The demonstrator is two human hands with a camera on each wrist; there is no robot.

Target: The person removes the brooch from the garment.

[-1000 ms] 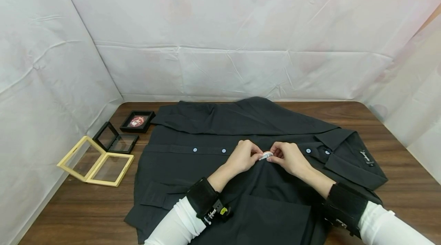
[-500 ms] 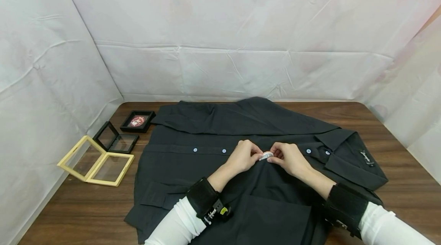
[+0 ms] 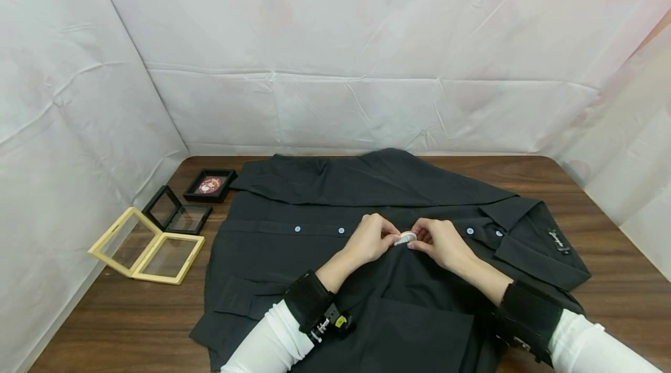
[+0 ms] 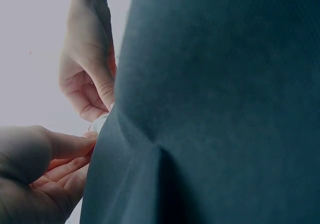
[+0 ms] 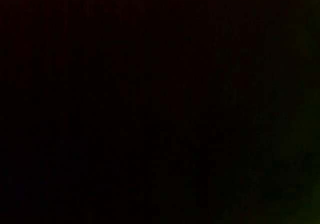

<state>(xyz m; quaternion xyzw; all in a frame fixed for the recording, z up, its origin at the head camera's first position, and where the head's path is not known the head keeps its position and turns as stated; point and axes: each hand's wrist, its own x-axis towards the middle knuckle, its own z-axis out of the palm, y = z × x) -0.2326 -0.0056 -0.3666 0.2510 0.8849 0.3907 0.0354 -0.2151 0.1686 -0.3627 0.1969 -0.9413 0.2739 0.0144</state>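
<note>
Gripped the left end of a small white badge-like disc [image 3: 405,238] between thumb and fingers of the left hand [image 3: 368,239], and the right end with those of the right hand [image 3: 440,240]. Lay with the long side roughly left to right in the head view, right end slightly higher; sat midway, nearer to neither hand. Touched gathered cloth near the pale buttons [image 3: 341,231] of a dark button-up shirt [image 3: 283,253], spread with collar [image 3: 507,211] to the right on a wooden table [image 3: 618,233]. Was too dark to make out from the right wrist
</note>
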